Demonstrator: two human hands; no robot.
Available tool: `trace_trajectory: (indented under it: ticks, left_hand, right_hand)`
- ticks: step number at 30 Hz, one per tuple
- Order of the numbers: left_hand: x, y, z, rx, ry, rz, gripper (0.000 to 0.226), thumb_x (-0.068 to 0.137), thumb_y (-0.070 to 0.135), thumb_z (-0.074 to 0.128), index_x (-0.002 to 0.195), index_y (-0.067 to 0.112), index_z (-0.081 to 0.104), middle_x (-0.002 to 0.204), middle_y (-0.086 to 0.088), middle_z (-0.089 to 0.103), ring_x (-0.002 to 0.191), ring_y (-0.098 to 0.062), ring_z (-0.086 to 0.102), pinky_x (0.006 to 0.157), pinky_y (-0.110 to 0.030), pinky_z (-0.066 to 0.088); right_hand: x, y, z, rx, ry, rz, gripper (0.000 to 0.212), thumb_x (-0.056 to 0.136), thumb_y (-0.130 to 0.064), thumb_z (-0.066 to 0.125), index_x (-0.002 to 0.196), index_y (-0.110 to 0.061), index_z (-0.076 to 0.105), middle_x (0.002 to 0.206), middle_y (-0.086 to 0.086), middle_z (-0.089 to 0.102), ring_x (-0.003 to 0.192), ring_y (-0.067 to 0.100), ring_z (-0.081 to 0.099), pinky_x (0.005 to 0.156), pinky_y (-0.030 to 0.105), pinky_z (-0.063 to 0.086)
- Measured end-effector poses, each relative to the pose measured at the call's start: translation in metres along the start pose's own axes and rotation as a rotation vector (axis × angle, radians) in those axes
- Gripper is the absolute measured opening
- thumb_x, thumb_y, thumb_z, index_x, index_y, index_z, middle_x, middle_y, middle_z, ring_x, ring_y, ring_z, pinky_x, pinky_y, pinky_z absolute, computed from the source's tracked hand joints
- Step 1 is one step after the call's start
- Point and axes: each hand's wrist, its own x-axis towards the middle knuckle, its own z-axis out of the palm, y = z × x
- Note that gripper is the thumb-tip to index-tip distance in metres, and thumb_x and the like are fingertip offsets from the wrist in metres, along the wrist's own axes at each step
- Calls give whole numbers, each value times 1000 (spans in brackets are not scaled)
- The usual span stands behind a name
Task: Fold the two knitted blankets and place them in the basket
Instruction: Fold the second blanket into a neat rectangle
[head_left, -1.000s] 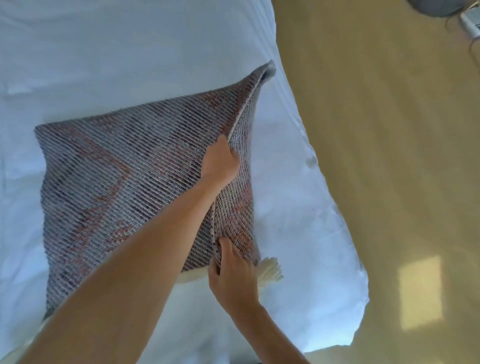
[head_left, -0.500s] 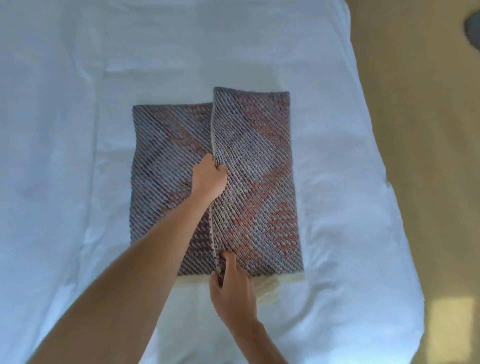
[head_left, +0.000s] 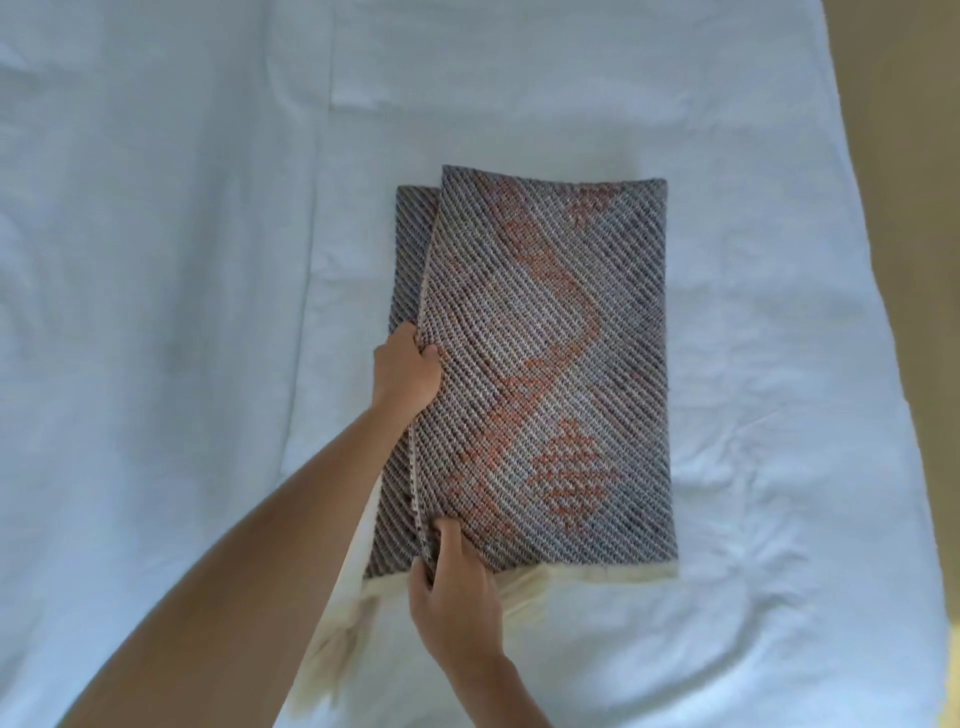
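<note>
A grey knitted blanket (head_left: 550, 364) with orange-red pattern and cream fringe lies folded on a white bed sheet (head_left: 156, 312). Its upper layer is folded over to the left, leaving a narrow strip of the lower layer showing along the left side. My left hand (head_left: 408, 366) grips the upper layer's left edge about halfway up. My right hand (head_left: 457, 587) pinches the same edge at the near corner, beside the fringe. Only one blanket is in view, and no basket appears.
The white sheet spreads wide on the left and far sides. The bed's right edge (head_left: 883, 322) drops to a tan floor (head_left: 924, 156). Cream fringe (head_left: 343, 639) trails off the blanket's near left corner.
Both hands carried the raised layer leftward across the blanket and laid it nearly flat. The folded blanket is now narrower. The view has shifted left, so less floor shows.
</note>
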Motion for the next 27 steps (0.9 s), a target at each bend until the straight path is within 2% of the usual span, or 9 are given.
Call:
trace_trajectory:
  ticks: [3, 6, 11, 14, 17, 20, 22, 25, 27]
  left_hand:
    - [5, -14, -5, -15, -7, -17, 20, 93, 15, 43, 110, 10, 52, 98, -5, 55, 68, -10, 48, 70, -21, 40]
    - [9, -26, -9, -3, -14, -67, 24, 95, 16, 44, 116, 7, 52, 109, -12, 59, 83, -20, 51, 76, -28, 39]
    - [7, -34, -10, 0, -62, -116, 28, 95, 21, 45, 118, 6, 50, 108, -13, 58, 93, -28, 56, 78, -33, 43]
    - [3, -37, -13, -22, -105, -114, 26, 93, 25, 46, 114, 11, 48, 95, -3, 52, 79, -20, 56, 65, -27, 44]
    - [-6, -49, -18, -60, -127, -117, 17, 89, 29, 49, 101, 17, 47, 84, 1, 54, 66, -9, 51, 50, -23, 36]
    - [-26, -69, -22, -88, -167, -157, 14, 88, 34, 53, 94, 22, 50, 79, 6, 57, 68, -6, 54, 53, -22, 41]
    - [-44, -85, -23, -95, -212, -195, 13, 86, 34, 56, 90, 22, 52, 78, 6, 59, 71, -9, 57, 61, -28, 50]
    - [-75, -110, -18, -62, -269, -221, 16, 84, 34, 60, 88, 20, 54, 80, 3, 61, 72, -13, 58, 61, -26, 47]
    - [-96, -124, -12, -13, -308, -229, 22, 82, 37, 61, 87, 17, 53, 79, 2, 60, 69, -11, 54, 56, -23, 40]
  right_hand:
    - [2, -7, 10, -38, -10, 8, 31, 92, -27, 43, 123, -25, 37, 112, -3, 58, 98, 16, 62, 80, 32, 49]
    - [3, -9, 15, -59, -32, 24, 33, 92, -27, 43, 124, -25, 37, 115, -2, 58, 99, 17, 61, 81, 33, 48]
    - [12, -10, 22, -45, -69, 79, 36, 93, -24, 45, 128, -21, 37, 119, 1, 57, 104, 20, 59, 85, 35, 46]
    - [17, -13, 26, -35, -64, 99, 38, 92, -23, 46, 129, -20, 37, 116, 3, 59, 102, 22, 59, 83, 37, 47]
    - [19, -15, 31, -4, -29, 81, 37, 92, -24, 46, 128, -20, 39, 110, 3, 62, 95, 20, 61, 79, 37, 50]
    - [16, -11, 34, 111, -186, 109, 51, 91, -22, 49, 140, -19, 35, 113, -2, 59, 101, 16, 58, 89, 36, 48]
    - [12, -5, 33, 157, -275, 126, 55, 90, -18, 48, 143, -21, 33, 113, -3, 58, 101, 12, 57, 90, 34, 49]
    - [10, 6, 23, 177, -194, 109, 49, 89, -11, 44, 138, -18, 41, 109, -4, 57, 97, 7, 56, 86, 21, 46]
    - [10, 15, 13, 155, -128, 106, 45, 89, -8, 44, 133, -17, 47, 105, -6, 59, 96, 6, 56, 84, 19, 44]
